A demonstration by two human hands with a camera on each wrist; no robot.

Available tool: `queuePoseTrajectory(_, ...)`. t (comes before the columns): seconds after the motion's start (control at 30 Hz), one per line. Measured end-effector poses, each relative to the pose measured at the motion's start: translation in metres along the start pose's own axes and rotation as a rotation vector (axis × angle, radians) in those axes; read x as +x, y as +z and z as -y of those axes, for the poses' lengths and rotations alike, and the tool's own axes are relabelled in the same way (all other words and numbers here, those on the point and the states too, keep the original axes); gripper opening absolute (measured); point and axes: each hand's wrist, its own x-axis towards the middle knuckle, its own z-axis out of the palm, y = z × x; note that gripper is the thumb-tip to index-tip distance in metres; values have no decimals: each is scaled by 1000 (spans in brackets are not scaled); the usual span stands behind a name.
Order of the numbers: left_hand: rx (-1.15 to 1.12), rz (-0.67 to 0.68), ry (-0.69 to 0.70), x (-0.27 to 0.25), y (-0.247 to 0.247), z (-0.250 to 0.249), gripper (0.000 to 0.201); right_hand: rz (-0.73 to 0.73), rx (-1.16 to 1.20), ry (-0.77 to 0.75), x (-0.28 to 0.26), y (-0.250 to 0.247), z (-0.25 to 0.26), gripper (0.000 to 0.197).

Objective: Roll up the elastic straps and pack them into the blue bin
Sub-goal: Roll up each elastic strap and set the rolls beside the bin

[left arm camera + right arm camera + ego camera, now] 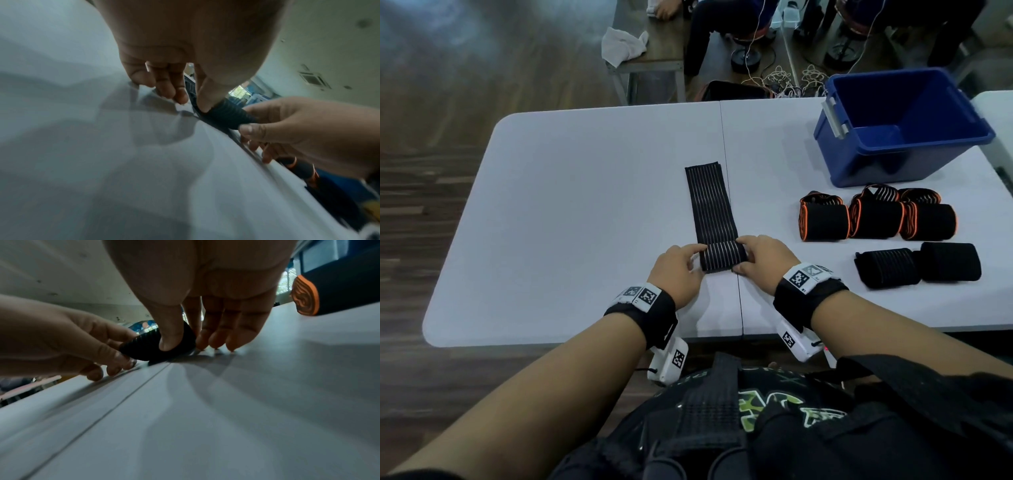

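Observation:
A black elastic strap with thin pale stripes (710,205) lies flat along the white table (585,205), its near end wound into a small roll (723,256). My left hand (681,270) pinches the roll's left end (226,112) between thumb and fingers. My right hand (760,260) pinches the right end (156,345), thumb on top. The blue bin (900,126) stands at the far right of the table; what I see of its inside holds nothing. Three orange-edged rolled straps (876,216) and two black rolled straps (917,263) lie in front of it.
A seam (726,171) runs down the table's middle beside the strap. Beyond the far edge are a bench with a white cloth (623,44), seated people's legs (709,31) and tangled cables (791,82). The table's near edge is just under my wrists.

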Motion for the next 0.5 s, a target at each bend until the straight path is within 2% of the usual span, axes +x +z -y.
queuePoseTrajectory(0.13,-122,-1,-82,8,-3,-2,28,-35,109,74,6,1,-1,23)
queuePoseTrajectory(0.33,-128,-12,-161,12,-6,-2,39,-48,148,128,13,5,-3,29)
queuePoseTrajectory(0.5,-95,-8,-204,14,-5,-6,44,-31,74,157,17,0,0,47)
